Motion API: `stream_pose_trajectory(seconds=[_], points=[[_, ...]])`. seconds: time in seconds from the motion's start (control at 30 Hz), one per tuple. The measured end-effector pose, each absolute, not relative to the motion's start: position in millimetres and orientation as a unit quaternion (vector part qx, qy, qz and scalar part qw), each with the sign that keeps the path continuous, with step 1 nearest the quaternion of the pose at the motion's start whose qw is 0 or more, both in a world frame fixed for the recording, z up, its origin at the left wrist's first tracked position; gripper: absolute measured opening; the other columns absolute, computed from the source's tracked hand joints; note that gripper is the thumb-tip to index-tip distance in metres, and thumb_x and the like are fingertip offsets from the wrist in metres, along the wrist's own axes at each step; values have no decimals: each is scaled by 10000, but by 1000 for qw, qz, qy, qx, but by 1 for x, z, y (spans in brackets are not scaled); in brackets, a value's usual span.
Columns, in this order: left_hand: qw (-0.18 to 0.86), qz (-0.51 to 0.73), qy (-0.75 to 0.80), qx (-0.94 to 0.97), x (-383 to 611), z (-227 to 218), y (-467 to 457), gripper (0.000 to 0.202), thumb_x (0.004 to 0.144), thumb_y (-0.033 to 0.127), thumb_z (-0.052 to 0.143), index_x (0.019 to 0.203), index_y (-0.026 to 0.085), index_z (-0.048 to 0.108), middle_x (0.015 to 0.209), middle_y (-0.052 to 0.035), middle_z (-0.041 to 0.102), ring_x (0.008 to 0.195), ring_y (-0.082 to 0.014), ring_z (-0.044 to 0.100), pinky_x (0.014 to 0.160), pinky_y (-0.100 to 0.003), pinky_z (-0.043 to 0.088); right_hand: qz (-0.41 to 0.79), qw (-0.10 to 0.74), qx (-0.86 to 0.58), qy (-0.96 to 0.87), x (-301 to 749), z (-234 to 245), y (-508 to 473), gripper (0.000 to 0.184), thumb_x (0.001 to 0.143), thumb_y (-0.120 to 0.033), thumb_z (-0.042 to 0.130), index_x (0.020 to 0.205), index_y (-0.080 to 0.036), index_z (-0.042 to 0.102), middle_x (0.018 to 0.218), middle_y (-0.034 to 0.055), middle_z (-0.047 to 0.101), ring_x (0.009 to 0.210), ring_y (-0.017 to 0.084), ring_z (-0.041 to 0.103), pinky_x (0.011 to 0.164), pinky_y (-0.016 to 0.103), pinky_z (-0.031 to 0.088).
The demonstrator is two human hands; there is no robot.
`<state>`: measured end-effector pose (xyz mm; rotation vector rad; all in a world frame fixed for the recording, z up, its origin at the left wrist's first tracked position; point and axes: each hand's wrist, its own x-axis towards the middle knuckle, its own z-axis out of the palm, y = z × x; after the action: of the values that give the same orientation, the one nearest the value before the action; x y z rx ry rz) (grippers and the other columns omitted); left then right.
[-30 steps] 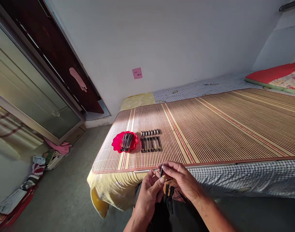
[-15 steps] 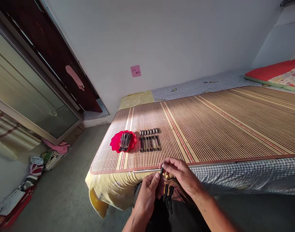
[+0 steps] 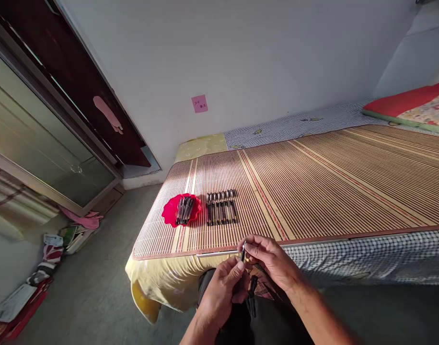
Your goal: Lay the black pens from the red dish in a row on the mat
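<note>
Between my two hands, just off the bed's front edge, is a dark pen [image 3: 243,254]. My left hand [image 3: 225,283] is closed around its lower part. The fingers of my right hand [image 3: 265,256] pinch its upper tip, where something small and pale shows; I cannot make out what it is. Beyond my hands, several pens [image 3: 221,207] lie side by side in a row on the striped mat. To their left, a red scalloped plate [image 3: 167,211] holds several more pens [image 3: 185,210] in a bundle.
The bamboo mat [image 3: 313,187] covers most of the bed, with a checked sheet [image 3: 334,258] hanging over its front. A red folded quilt [image 3: 395,103] lies at the far right. Books and papers [image 3: 21,302] sit on the floor at left. A pink note [image 3: 200,103] is on the wall.
The left hand has shifted slightly up and right along the pen, so less of it shows. The view has moved a little; the row and plate look unchanged.
</note>
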<state>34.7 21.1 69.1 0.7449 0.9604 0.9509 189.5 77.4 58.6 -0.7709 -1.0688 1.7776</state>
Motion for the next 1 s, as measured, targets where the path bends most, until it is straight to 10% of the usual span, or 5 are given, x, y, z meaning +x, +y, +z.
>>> stream_pose_trajectory(seconds=[0.53, 1.0], points=[[652, 324, 492, 477, 12, 55, 20, 556, 732, 696, 796, 739, 205, 535, 536, 79, 493, 415, -49, 343, 441, -233, 171, 656, 611, -348, -273, 229, 61, 107, 395, 540, -424, 1026, 813, -208, 840, 891, 51, 750, 752, 121, 602, 690, 236, 516], [623, 470, 486, 395, 32, 57, 34, 487, 711, 574, 880, 765, 164, 622, 629, 47, 536, 521, -52, 297, 503, -216, 186, 675, 579, -348, -294, 204, 63, 87, 390, 612, -485, 986, 846, -210, 839, 864, 50, 746, 723, 128, 579, 670, 253, 489]])
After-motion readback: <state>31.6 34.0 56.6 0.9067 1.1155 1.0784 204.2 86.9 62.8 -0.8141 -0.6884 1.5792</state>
